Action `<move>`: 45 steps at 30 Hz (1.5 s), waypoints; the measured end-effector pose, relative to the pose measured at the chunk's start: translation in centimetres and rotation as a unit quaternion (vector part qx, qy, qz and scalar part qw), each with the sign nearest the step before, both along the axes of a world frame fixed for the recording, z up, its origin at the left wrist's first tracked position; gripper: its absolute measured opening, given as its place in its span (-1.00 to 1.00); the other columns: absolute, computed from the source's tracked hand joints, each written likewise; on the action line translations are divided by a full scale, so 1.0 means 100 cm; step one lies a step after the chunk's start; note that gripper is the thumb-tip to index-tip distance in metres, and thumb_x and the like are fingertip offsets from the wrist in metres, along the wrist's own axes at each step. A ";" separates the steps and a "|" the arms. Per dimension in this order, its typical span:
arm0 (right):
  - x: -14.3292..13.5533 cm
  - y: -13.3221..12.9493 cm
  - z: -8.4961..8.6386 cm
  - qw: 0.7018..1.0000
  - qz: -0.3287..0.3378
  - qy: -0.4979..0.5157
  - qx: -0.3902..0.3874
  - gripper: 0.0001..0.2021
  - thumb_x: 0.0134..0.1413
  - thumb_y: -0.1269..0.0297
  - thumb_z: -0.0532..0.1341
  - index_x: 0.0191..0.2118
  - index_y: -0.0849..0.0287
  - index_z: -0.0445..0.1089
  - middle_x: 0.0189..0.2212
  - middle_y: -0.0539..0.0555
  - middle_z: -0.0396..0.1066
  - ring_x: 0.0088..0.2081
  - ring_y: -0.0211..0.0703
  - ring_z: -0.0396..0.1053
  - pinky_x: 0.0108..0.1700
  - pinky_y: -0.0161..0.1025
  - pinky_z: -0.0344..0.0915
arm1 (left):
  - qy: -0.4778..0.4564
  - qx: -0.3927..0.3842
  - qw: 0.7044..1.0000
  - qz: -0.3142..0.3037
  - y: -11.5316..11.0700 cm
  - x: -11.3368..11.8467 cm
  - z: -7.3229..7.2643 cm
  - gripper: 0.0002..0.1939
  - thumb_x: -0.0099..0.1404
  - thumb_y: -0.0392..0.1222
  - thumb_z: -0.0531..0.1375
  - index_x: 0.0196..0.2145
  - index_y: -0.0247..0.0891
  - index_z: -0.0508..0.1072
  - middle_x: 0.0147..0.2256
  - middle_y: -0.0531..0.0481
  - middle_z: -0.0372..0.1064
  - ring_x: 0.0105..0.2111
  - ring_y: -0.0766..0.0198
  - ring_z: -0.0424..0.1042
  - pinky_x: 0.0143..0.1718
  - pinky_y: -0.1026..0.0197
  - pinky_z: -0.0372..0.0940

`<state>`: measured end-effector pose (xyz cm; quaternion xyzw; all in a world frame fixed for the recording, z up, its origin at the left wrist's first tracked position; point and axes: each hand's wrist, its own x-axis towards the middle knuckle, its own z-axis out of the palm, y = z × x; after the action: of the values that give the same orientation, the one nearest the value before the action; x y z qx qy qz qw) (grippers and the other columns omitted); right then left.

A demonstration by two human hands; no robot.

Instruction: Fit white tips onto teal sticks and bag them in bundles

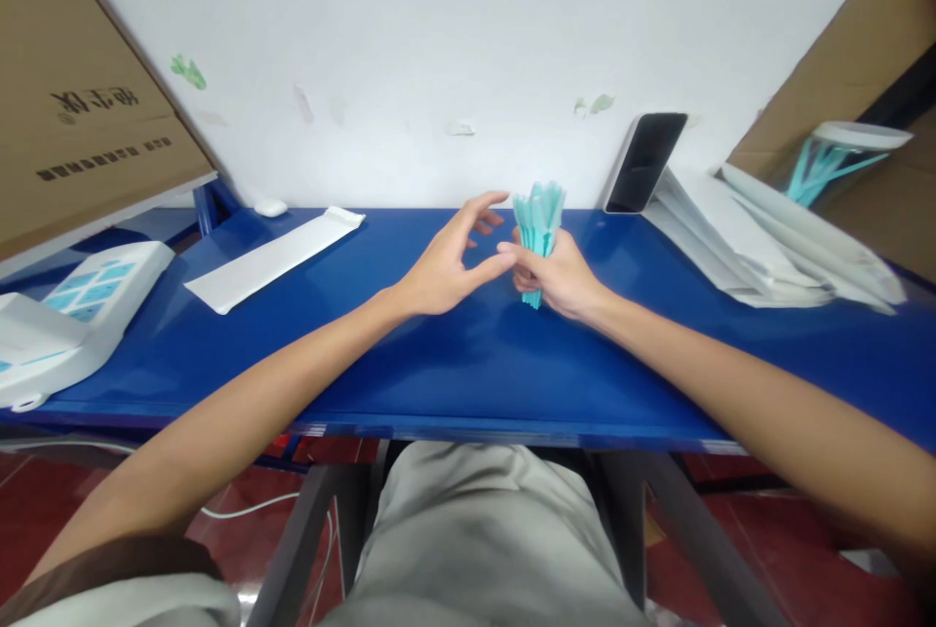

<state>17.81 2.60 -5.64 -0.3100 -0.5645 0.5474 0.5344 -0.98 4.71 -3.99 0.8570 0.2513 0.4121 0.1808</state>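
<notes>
My right hand (562, 274) is wrapped round a bundle of thin teal sticks (539, 210), held roughly upright just above the blue table (453, 364). Their paler, wider ends fan out over the fist, and the lower ends stick out beneath it. Just to the left, my left hand (448, 264) is open, with its fingers curved and spread from the thumb and nothing in it. Its thumb tip comes close to the right hand's thumb; whether they touch I cannot tell. A long white paper sleeve (274, 261) lies flat on the table further left.
On the right, a stack of white sleeves (746, 242) lies beside a phone (647, 164) leaning on the wall. Behind, more teal sticks (811, 169) hang below a white round rim. At left stand a white device (121, 281) and a cardboard box (95, 42).
</notes>
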 end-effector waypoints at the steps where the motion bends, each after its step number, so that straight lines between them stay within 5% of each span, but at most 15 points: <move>1: -0.003 -0.002 -0.001 1.000 0.004 -0.002 0.003 -0.53 -0.16 0.15 0.54 -0.43 0.10 0.19 -0.72 -0.25 0.05 -0.68 -0.45 -0.04 -0.63 -0.36 -0.06 | -0.017 0.005 1.000 -0.018 -0.002 0.011 0.006 -0.35 0.39 0.14 0.21 0.32 -0.07 0.15 0.16 -0.15 0.34 0.12 0.04 0.38 0.02 0.05 0.36; 6: -0.009 -0.004 -0.005 1.000 -0.014 -0.006 0.024 -0.68 -0.14 0.36 0.40 -0.42 0.07 0.18 -0.77 -0.23 0.10 -0.70 -0.37 0.09 -0.62 -0.34 0.06 | -0.010 0.020 0.998 -0.052 -0.003 0.060 0.034 -0.74 0.46 -0.03 0.11 0.02 -0.15 0.41 -0.04 -0.06 0.48 -0.03 0.07 0.46 0.02 -0.01 0.36; 11: -0.002 0.004 -0.006 0.998 -0.035 -0.022 0.056 -0.75 -0.16 0.39 0.34 -0.43 0.08 0.21 -0.70 -0.18 0.20 -0.65 -0.34 0.17 -0.57 -0.31 0.15 | -0.010 0.034 0.998 -0.061 0.001 0.069 0.040 -0.90 0.43 -0.18 0.11 -0.19 -0.22 0.41 -0.23 -0.03 0.48 -0.23 0.19 0.45 -0.06 0.10 0.36; 19: 0.003 0.001 -0.001 0.999 -0.007 -0.019 0.025 -0.67 -0.26 0.40 0.36 -0.30 0.09 0.27 -0.59 -0.13 0.32 -0.56 -0.25 0.31 -0.51 -0.26 0.28 | -0.025 0.039 0.993 -0.109 0.002 0.062 0.041 -0.85 0.48 -0.13 0.09 -0.20 -0.23 0.39 -0.22 -0.05 0.45 -0.24 0.21 0.44 -0.08 0.12 0.36; 23: 0.003 -0.002 0.007 1.000 0.013 -0.020 -0.013 -0.59 -0.28 0.36 0.40 -0.22 0.10 0.30 -0.53 -0.10 0.40 -0.46 -0.11 0.46 -0.35 -0.14 0.45 | -0.017 0.016 0.996 -0.088 0.005 0.059 0.040 -0.82 0.49 -0.09 0.08 -0.16 -0.22 0.41 -0.19 -0.05 0.49 -0.19 0.18 0.48 -0.03 0.08 0.39; 27: 0.003 -0.001 0.013 0.999 -0.014 -0.037 0.031 -0.55 -0.29 0.33 0.46 -0.21 0.09 0.31 -0.42 -0.03 0.46 -0.33 -0.08 0.51 -0.25 -0.14 0.49 | -0.021 0.040 0.996 -0.077 0.007 0.060 0.038 -0.83 0.47 -0.11 0.11 -0.13 -0.22 0.43 -0.12 -0.07 0.51 -0.10 0.14 0.50 0.04 0.05 0.38; 33: -0.005 -0.003 0.008 0.998 -0.031 -0.028 0.053 -0.67 -0.19 0.34 0.38 -0.29 0.08 0.23 -0.60 -0.14 0.29 -0.56 -0.27 0.31 -0.50 -0.28 0.32 | -0.035 0.031 0.998 -0.052 0.004 0.063 0.035 -0.79 0.42 -0.13 0.16 -0.03 -0.21 0.43 0.01 -0.10 0.49 0.02 0.08 0.48 0.11 0.00 0.36; 39: -0.005 -0.007 0.005 0.991 -0.060 -0.092 0.080 -0.69 -0.10 0.39 0.32 -0.33 0.04 0.15 -0.72 -0.21 0.22 -0.70 -0.27 0.23 -0.63 -0.30 0.22 | -0.038 0.006 0.997 -0.071 -0.005 0.062 0.036 -0.62 0.43 0.13 0.20 0.03 -0.17 0.42 0.04 -0.11 0.46 0.04 0.04 0.48 0.09 -0.02 0.39; 42: -0.001 -0.009 0.010 0.989 -0.046 -0.113 0.088 -0.71 0.01 0.28 0.38 -0.41 0.07 0.18 -0.72 -0.14 0.26 -0.69 -0.26 0.26 -0.63 -0.29 0.21 | -0.041 -0.001 0.994 -0.102 0.002 0.059 0.040 -0.48 0.47 0.28 0.08 0.17 -0.11 0.33 0.06 -0.11 0.43 0.04 0.06 0.45 0.07 0.01 0.39; 45: 0.003 -0.009 0.014 0.992 -0.018 -0.091 0.089 -0.60 -0.01 0.15 0.47 -0.48 0.09 0.19 -0.74 -0.18 0.14 -0.71 -0.37 0.10 -0.64 -0.32 0.09 | -0.038 0.022 0.999 -0.017 0.026 0.031 0.040 -0.38 0.52 0.33 -0.17 0.27 -0.08 0.25 0.17 -0.16 0.34 0.14 0.03 0.35 0.12 -0.03 0.32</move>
<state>18.08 1.73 -4.28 -0.3203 -0.6511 0.4549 0.5162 2.11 7.32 0.05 0.8484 0.2204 0.4469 0.1787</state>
